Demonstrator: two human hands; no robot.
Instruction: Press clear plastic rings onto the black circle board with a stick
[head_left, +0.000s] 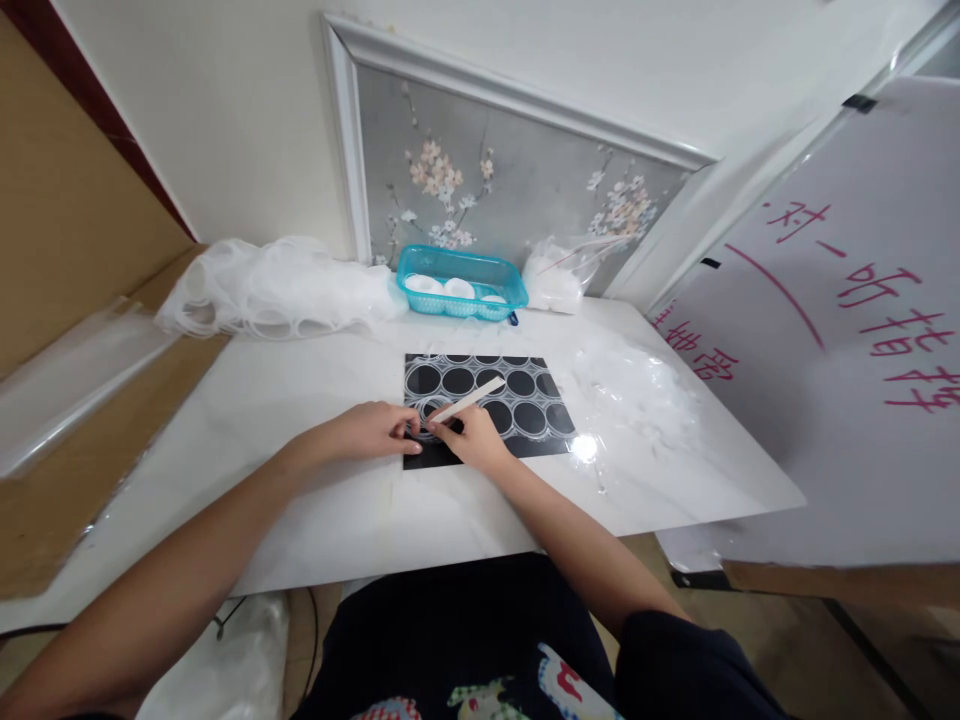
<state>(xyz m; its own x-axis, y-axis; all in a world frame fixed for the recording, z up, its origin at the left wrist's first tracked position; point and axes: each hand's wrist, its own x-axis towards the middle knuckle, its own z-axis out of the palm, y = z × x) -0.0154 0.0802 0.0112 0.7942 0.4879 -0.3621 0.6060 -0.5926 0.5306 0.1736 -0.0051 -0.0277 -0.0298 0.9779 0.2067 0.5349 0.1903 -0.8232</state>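
Note:
A black board [442, 458] lies on the table with a translucent sheet of round white-edged rings [489, 414] over it. My right hand [478, 438] is closed around a flat pale stick [480, 392], which slants up to the right. Its lower end is at the left part of the rings, partly hidden by my fingers. At the board's left edge my left hand [375, 430] rests with thumb and fingers apart, fingertips by the leftmost ring of the lower row. Nothing shows between them.
Behind the board stands a blue basket [461, 260] holding several white round pieces. To its left lies a heap of translucent ring scraps [277, 290]; to its right, a plastic bag [556, 278]. Loose clear film [637, 390] covers the table's right part. A whiteboard [847, 330] borders the right side.

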